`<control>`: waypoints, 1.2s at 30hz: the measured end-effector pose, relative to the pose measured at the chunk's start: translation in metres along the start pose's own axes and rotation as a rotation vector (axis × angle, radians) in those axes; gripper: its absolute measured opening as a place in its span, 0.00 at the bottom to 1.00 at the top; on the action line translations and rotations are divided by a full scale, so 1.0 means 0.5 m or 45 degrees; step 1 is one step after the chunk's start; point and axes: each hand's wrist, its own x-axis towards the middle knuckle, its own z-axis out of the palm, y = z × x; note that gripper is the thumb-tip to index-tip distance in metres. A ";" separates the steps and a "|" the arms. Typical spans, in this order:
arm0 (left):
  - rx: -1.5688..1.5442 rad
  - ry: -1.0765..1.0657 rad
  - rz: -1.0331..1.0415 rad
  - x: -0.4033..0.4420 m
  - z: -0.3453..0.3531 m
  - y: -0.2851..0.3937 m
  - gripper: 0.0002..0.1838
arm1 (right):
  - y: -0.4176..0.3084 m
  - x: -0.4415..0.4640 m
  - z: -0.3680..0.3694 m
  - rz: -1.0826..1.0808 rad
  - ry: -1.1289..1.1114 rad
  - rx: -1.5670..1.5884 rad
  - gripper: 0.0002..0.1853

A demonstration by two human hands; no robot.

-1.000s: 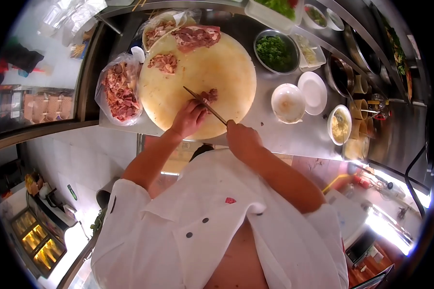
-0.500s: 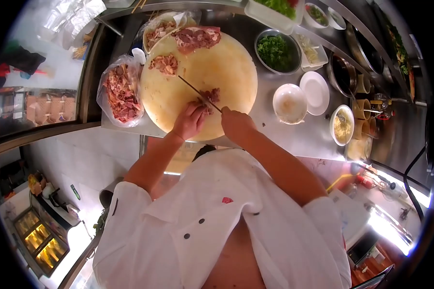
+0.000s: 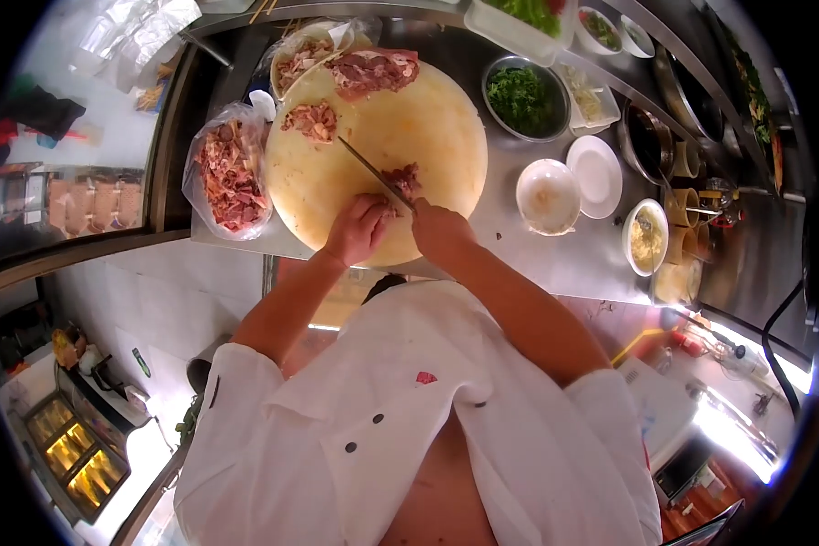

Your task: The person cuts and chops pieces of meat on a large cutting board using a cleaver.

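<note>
On the round cutting board (image 3: 428, 118), my right hand (image 3: 440, 235) is closed on the handle of a knife (image 3: 373, 171), whose blade slants up to the left. Fingers bent, my left hand (image 3: 358, 229) presses on a small piece of meat (image 3: 392, 211) at the near side of the blade. Cut meat (image 3: 404, 178) lies just beyond the blade. A pile of chopped meat (image 3: 311, 121) and a large piece of meat (image 3: 373, 73) rest at the board's far left.
A bag of chopped meat (image 3: 232, 177) stands left of the board, another bag (image 3: 302, 64) behind it. To the right are a bowl of greens (image 3: 523, 96), a white bowl (image 3: 548, 196), a white plate (image 3: 594, 176) and a bowl of yellow food (image 3: 646, 238).
The knife and my right hand have shifted a little left and up since the first frame. My left hand stays near the same spot, holding the meat.
</note>
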 end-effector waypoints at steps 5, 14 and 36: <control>-0.003 0.060 -0.025 -0.022 0.013 -0.004 0.12 | -0.070 -0.119 -0.113 0.152 -0.245 0.021 0.09; 0.079 -0.031 0.038 -0.002 0.006 -0.003 0.10 | -0.082 0.003 -0.026 0.177 -0.175 0.144 0.16; 0.125 0.069 0.037 -0.034 0.009 -0.002 0.13 | -0.097 -0.108 -0.088 0.155 -0.240 0.016 0.10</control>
